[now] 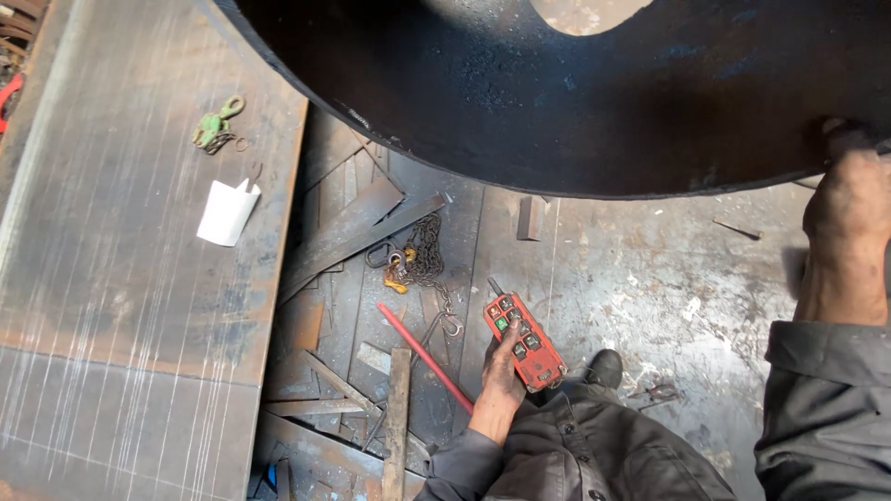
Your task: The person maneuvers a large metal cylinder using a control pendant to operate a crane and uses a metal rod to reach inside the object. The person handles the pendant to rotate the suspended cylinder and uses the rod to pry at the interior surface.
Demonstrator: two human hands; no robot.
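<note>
My left hand (502,373) grips an orange-red remote control (522,340) with several buttons, thumb resting on its face, low in the middle of the view. My right hand (849,209) reaches up at the right and holds the lower edge of a big dark curved steel plate (557,93) that hangs across the top of the view. Both sleeves are grey work cloth. My black shoe (605,368) shows just right of the remote.
A wide steel sheet (121,278) lies at the left with a white paper piece (227,212) and a green clamp (214,125) on it. Between sheet and floor lie steel offcuts (357,227), a chain with a yellow hook (416,261) and a red rod (425,357).
</note>
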